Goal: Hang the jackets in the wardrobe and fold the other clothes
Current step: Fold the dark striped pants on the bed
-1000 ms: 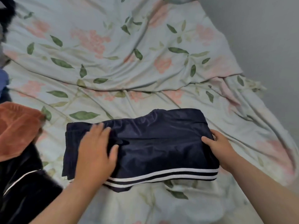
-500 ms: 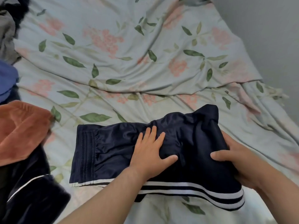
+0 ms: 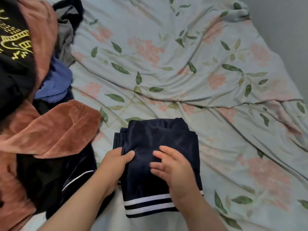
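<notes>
The folded navy shorts (image 3: 158, 137) lay just right of the rust velvet garment (image 3: 55, 130). My left hand (image 3: 115, 162) pinched the edge nearest it; my right hand (image 3: 175, 170) lay flat on top, fingers spread. Light and slippery, I judged: lift by both sides.

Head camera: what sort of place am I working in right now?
Most likely a bedroom. There is a bed spread with a rumpled floral duvet, a pile of loose clothes heaped on its left side, folded navy shorts lying on it, and a plain grey wall alongside.
</notes>
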{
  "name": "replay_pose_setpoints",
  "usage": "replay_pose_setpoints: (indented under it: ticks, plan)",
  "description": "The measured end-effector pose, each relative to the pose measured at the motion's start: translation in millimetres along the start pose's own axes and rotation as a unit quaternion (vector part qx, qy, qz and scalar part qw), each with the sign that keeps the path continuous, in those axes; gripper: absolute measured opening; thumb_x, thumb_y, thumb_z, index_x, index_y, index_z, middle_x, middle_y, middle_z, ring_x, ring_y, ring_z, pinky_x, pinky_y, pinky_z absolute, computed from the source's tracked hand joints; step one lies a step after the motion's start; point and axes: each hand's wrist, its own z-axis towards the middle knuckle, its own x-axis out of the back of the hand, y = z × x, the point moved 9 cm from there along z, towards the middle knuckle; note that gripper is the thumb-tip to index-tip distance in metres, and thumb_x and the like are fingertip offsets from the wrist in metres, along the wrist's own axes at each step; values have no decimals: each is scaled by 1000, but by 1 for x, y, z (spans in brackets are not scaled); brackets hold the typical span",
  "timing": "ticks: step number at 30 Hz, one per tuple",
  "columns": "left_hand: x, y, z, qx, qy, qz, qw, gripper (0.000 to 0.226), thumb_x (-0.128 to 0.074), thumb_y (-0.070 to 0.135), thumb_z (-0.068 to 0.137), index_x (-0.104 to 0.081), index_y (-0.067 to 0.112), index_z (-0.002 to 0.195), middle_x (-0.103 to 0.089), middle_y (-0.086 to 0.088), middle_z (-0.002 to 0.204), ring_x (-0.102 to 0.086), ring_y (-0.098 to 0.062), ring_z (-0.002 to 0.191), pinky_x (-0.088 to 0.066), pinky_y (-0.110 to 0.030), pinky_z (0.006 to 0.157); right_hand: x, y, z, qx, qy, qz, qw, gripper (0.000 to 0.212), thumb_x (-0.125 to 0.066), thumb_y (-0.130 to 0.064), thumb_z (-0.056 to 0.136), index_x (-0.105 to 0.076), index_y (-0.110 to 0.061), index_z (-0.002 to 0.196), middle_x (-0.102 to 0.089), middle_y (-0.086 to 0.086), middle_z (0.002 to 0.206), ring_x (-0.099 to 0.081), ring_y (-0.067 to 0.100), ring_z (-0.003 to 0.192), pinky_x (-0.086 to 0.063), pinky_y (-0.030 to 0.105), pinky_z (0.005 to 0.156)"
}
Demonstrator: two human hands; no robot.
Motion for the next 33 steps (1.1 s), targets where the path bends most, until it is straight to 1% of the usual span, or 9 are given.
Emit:
replay_pose_setpoints:
  ticks: [3,8,10,13,16,23,26,30,33]
  plan:
    - [23,11,6,-73,78,77,991,17,-62,22,93,-70,15,81,-76,-7,84,-72,-29,81,-57,-44,75,56,-13,-8,65,142,-64,986,19,-58,2,92,-70,-12,99,-75,11,89,-66,16,62,-55,25,54]
    - [65,30,-2,-201,231,232,923,15,-62,20,93,-61,18,78,-64,2,78,-62,-25,82,-42,-29,64,80,-8,-5,73,151,-231,958,23,-60,-3,92,-68,-24,96,-71,-1,84,-66,5,63,-54,21,57]
    - [63,28,-5,-198,263,315,890,18,-69,29,88,-65,13,96,-63,-9,94,-58,-35,96,-45,-39,78,82,-13,-1,107,171,-315,928,21,-63,-9,89,-64,-29,93,-69,-7,91,-64,1,73,-53,23,67]
    - [61,17,-3,-133,298,401,856,72,-77,50,75,-52,14,132,-54,-18,124,-48,-42,118,-41,-53,98,90,-14,9,97,202,-378,898,21,-71,-27,84,-58,-29,101,-62,-12,104,-60,4,92,-46,25,76]
    - [66,12,-1,-93,305,394,862,76,-74,61,70,-54,12,124,-56,-18,119,-50,-41,115,-44,-51,95,90,2,22,23,141,-292,946,22,-74,-36,84,-67,-23,101,-73,-6,101,-70,12,89,-55,32,76]
    - [38,3,17,-129,96,186,969,13,-72,35,85,-63,38,94,-73,17,90,-69,1,78,-54,-27,74,58,15,38,-64,-51,-137,987,51,-80,-45,76,-67,-26,121,-75,-3,113,-72,20,103,-55,41,93]
    - [31,-7,22,-95,40,135,985,20,-68,43,82,-66,39,102,-74,20,97,-72,-6,89,-56,-33,79,66,19,39,-97,-47,-97,990,37,-77,-28,84,-69,-18,118,-75,6,111,-73,27,101,-56,44,92]
    - [21,-6,26,-57,-3,106,993,31,-76,48,69,-69,33,95,-76,9,93,-74,-14,80,-54,-27,56,77,30,40,-134,-29,-84,987,33,-75,-16,82,-72,-13,115,-75,13,108,-73,34,98,-57,48,90]
    - [25,-11,29,-17,19,58,998,65,-87,48,50,-62,20,103,-76,1,91,-75,-22,82,-61,-43,71,81,34,38,-153,-21,-31,987,33,-73,-15,82,-72,-10,114,-74,15,109,-73,35,97,-61,43,76]
